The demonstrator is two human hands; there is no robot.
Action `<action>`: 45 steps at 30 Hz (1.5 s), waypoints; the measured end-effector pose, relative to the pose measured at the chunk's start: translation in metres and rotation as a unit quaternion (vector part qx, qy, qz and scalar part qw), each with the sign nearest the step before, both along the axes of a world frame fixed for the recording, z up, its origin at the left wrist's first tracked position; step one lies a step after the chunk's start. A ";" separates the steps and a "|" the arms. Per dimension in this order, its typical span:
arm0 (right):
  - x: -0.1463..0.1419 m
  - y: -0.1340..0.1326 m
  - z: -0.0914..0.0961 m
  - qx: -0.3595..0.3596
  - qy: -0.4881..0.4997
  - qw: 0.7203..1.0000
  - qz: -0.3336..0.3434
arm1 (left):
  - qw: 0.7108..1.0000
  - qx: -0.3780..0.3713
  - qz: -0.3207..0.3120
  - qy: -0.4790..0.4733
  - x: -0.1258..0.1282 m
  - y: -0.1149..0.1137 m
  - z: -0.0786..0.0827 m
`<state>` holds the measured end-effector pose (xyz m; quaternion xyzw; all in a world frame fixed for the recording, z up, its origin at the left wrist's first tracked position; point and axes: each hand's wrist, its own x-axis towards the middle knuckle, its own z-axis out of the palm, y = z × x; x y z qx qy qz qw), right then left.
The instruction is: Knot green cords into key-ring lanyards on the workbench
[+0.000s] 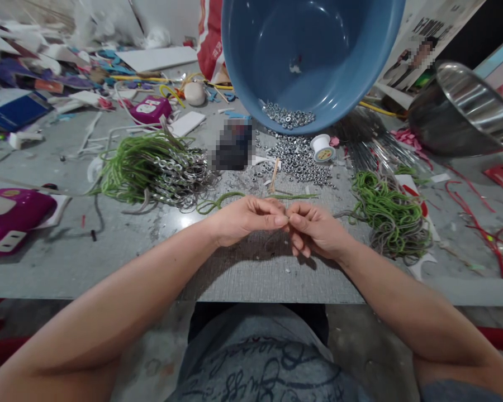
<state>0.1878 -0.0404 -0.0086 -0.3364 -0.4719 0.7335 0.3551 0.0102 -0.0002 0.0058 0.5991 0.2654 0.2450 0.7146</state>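
Observation:
My left hand (247, 219) and my right hand (314, 229) meet fingertip to fingertip over the grey table (151, 262), both pinched closed. A green cord (235, 196) runs from behind my hands to the left and right; what the fingertips pinch is too small to make out. Just beyond lies a scatter of small metal nuts (302, 159) spilling from a tilted blue basin (314, 56). A bundle of green cords with metal rings (155, 167) lies to the left, and a loose heap of green and grey cords (389, 215) to the right.
A white thread spool (322, 148) sits by the nuts. A steel bowl (465, 111) stands at the right, purple plastic devices (12, 218) at the left, red cords (478, 223) at the far right. Paper scraps and clutter fill the back left.

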 end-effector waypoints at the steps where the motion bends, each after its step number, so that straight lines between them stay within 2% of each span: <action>1: 0.000 0.000 0.000 -0.003 -0.006 1.000 0.006 | 0.999 -0.012 -0.020 0.022 -0.002 0.001 0.001; 5: 0.002 0.001 -0.003 -0.008 -0.030 0.999 0.015 | 0.991 -0.052 -0.071 0.098 -0.006 0.004 0.003; 9: 0.003 0.003 -0.001 -0.013 -0.023 0.999 0.024 | 0.988 -0.082 -0.091 0.099 -0.007 0.003 0.006; 18: 0.002 0.002 0.003 -0.031 -0.020 0.998 0.053 | 0.987 -0.124 -0.087 0.060 -0.003 0.001 0.004; 36: -0.006 -0.002 0.004 -0.058 0.017 0.998 -0.003 | 0.987 -0.141 -0.072 0.020 -0.004 0.000 0.003; 45: -0.008 -0.004 0.005 -0.048 0.013 0.998 -0.023 | 0.986 -0.142 -0.082 0.006 -0.004 -0.001 0.006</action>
